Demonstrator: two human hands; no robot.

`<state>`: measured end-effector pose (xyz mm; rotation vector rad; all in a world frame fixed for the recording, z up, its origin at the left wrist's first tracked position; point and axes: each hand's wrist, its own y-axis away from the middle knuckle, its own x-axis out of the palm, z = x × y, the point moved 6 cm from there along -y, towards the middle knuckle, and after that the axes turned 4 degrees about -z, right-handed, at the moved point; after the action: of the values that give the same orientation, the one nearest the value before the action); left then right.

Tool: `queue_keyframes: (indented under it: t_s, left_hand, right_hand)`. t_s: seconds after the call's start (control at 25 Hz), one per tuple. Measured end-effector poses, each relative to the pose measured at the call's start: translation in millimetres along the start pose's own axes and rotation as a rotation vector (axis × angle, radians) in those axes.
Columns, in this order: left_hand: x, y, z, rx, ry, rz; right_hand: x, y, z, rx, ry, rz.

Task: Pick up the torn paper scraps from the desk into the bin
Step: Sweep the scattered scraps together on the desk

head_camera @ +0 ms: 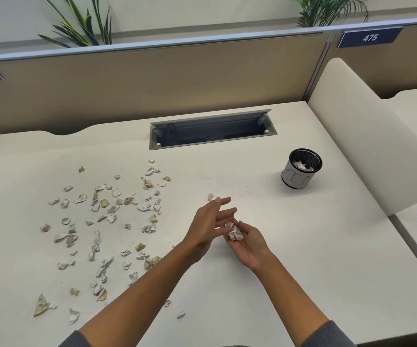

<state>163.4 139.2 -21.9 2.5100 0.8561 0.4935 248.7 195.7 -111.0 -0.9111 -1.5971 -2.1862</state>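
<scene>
Several torn white and tan paper scraps [107, 221] lie scattered over the left half of the cream desk [265, 284]. My right hand [248, 242] is palm up over the desk's middle, its fingers curled around a small bunch of scraps [235, 232]. My left hand [211, 221] is just to its left, fingers straight and touching that bunch. A single scrap [210, 196] lies beyond my left fingertips. The bin [301, 169], a small black mesh cup with a white paper label, stands at the right and has scraps inside.
An open grey cable tray [212, 130] is sunk into the desk at the back. A tan partition [152, 78] runs behind it, with plants beyond. A cream side divider [367, 136] stands right of the bin.
</scene>
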Motion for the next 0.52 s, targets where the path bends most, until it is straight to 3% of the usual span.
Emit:
queue_keyframes:
  t_s: [0.12, 0.28, 0.52]
  left_hand:
    - [3.1, -4.1, -8.2, 0.007, 0.143, 0.022]
    - [-5.8, -8.9, -16.8, 0.089, 0.138, -0.057]
    - [-22.2, -9.9, -17.0, 0.152, -0.012, -0.153]
  right_hand:
    - [4.4, 2.0, 9.4, 0.009, -0.022, 0.002]
    - [19.5, 7.2, 35.2, -0.033, -0.15, 0.044]
    - [50.1, 18.6, 174.3, -0.383, -0.224, 0.151]
